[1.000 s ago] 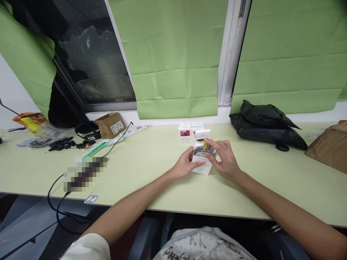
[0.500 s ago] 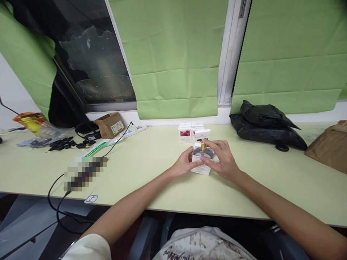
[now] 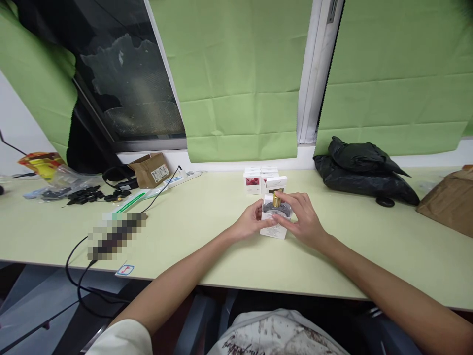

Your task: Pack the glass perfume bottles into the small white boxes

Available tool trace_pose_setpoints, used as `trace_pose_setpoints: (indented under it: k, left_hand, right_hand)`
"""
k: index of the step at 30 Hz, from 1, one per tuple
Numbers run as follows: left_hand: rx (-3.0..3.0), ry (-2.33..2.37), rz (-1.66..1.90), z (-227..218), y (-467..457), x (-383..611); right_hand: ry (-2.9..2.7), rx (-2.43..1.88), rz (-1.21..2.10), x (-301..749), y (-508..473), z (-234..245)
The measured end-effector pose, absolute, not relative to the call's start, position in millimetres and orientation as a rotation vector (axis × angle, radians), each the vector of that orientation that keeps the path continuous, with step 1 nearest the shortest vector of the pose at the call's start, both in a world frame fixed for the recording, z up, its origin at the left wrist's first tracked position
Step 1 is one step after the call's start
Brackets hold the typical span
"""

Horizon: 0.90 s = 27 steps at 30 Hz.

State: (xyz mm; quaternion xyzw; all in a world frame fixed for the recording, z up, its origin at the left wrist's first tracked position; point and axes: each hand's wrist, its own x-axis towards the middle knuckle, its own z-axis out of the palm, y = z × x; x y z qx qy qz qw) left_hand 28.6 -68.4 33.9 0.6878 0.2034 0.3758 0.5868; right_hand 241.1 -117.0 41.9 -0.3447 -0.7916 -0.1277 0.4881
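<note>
A white carton (image 3: 272,231) with printed text stands on the table in front of me, its lid flap raised at the back. Partly inside it sits a perfume bottle (image 3: 271,207) of clear glass with a gold neck; its lower part is hidden by the carton. My left hand (image 3: 248,223) grips the carton's left side, thumb across the front. My right hand (image 3: 306,219) is closed around the bottle, index finger at the gold neck and thumb low on the front, near the carton's edge.
Several small white boxes with red pictures (image 3: 253,182) stand just behind the carton. Black plastic bags (image 3: 364,175) and a brown paper package (image 3: 449,199) lie to the right. Leftward are an open cardboard box (image 3: 151,171), a power strip (image 3: 185,178), cables and black parts (image 3: 85,196).
</note>
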Motion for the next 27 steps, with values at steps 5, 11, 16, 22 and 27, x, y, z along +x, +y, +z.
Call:
trace_pose_setpoints:
  k: [5, 11, 16, 22, 27]
  left_hand:
    - [1.598, 0.468, 0.867, 34.5, -68.1, 28.6]
    - [1.586, 0.47, 0.856, 39.1, -70.4, 28.4]
    - [1.579, 0.464, 0.848, 40.9, -71.6, 28.0]
    - [1.589, 0.458, 0.836, 40.1, -70.3, 27.7]
    - [1.603, 0.472, 0.838, 37.9, -68.5, 27.3]
  right_hand:
    - [-1.907, -0.845, -0.292, 240.3, -118.9, 44.1]
    - [-1.9, -0.852, -0.275, 239.9, -120.3, 45.7]
    - [-1.902, -0.843, -0.283, 240.0, -120.4, 46.1]
    - [-1.897, -0.824, -0.294, 240.5, -118.7, 45.1]
    - [-1.899, -0.833, -0.308, 241.0, -117.8, 43.8]
